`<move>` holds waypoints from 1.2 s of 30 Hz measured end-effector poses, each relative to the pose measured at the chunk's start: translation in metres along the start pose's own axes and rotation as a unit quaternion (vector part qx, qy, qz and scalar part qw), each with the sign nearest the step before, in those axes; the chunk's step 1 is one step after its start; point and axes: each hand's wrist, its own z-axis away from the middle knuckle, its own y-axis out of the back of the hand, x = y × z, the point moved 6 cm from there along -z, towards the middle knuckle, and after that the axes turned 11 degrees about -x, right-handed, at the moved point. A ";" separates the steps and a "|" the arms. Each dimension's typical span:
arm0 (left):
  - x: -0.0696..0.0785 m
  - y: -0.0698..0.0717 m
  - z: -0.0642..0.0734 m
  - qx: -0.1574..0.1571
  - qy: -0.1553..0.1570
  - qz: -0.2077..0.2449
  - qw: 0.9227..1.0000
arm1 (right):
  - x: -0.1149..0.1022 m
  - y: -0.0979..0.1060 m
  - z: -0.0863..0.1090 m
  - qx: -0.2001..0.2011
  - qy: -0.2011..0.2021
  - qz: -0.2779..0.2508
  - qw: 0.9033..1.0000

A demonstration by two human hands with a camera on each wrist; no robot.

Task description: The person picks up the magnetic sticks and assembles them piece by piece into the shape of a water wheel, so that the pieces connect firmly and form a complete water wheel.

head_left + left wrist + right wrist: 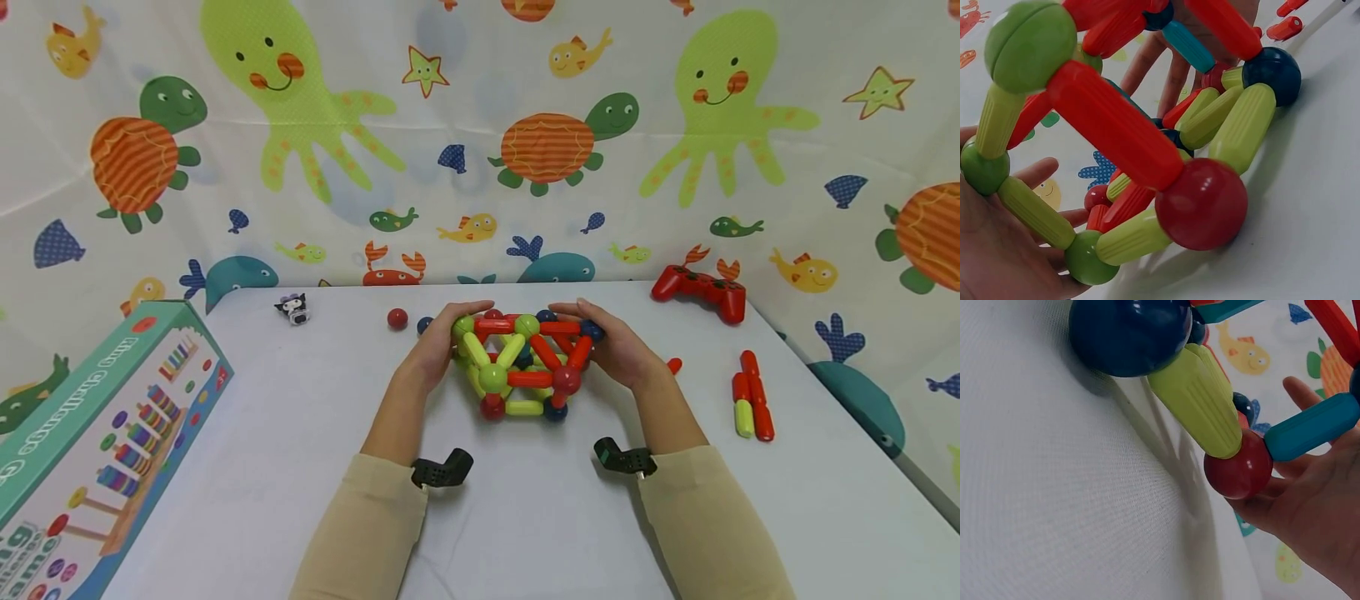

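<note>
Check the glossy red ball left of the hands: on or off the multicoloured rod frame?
Off: the red ball sits apart on the white table.

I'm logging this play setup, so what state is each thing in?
Ball-and-stick structure: assembled, between both hands
Left hand: against the structure's left side
Right hand: against its right side
Red ball: loose
Red stick: unheld, partly hidden
Red and yellow-green sticks: lying side by side
Red game controller: unheld, power unclear
Toy box: no open flap visible
Black-and-white figurine: unheld
</note>
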 end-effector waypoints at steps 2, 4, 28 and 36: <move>0.002 -0.001 0.001 0.002 -0.005 -0.004 1.000 | -0.001 -0.001 0.000 0.002 0.008 0.002 1.000; 0.003 -0.001 0.001 0.004 -0.008 -0.007 1.000 | -0.002 -0.002 0.000 0.005 0.015 0.004 1.000; 0.010 -0.006 0.003 0.005 -0.066 -0.041 0.997 | -0.014 -0.004 0.000 0.033 0.066 0.018 0.997; 0.014 -0.006 0.005 0.016 -0.091 -0.038 0.995 | -0.019 -0.005 0.001 0.051 0.066 -0.002 0.997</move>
